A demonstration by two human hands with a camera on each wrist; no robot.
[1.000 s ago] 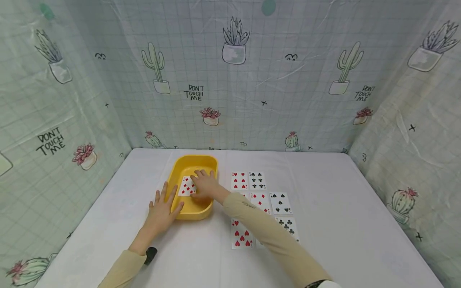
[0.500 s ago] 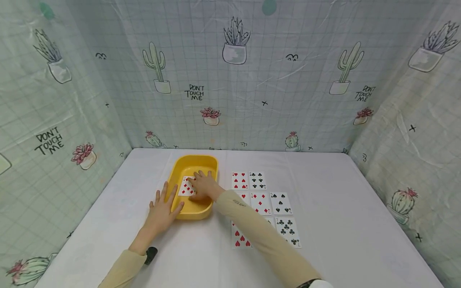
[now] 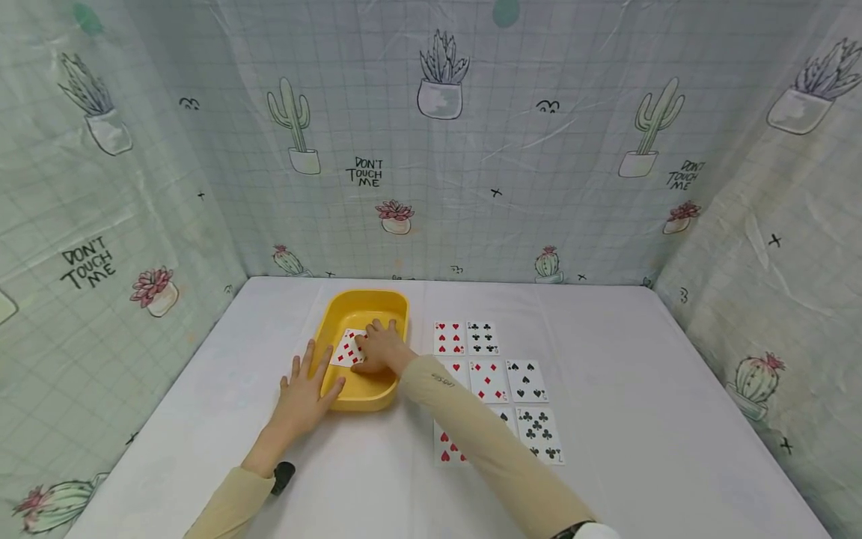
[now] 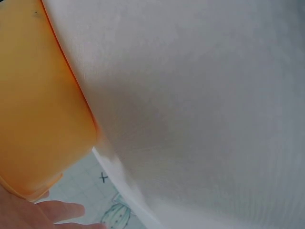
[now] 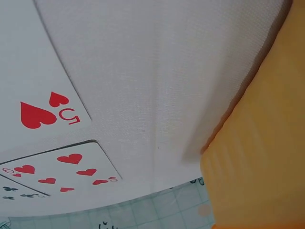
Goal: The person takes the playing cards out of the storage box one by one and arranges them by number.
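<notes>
A yellow tray sits on the left half of the table, and a playing card with red diamonds lies in it, slightly turned. My left hand rests with spread fingers against the tray's left side. In the left wrist view, fingers show beside the tray. Inside the tray, my right hand holds the diamond card at its right edge, its bent fingers and thumb covering part of it. The right wrist view shows only the tray's outer wall, not the hand.
Right of the tray, several cards lie face up in rows, among them a six of hearts, a six of clubs, a five of diamonds and a seven of clubs. My right sleeve crosses above them, hiding some.
The diamond card has turned a little and slid left under my right hand's fingers. My right forearm has shifted slightly left. The left hand keeps its place.
</notes>
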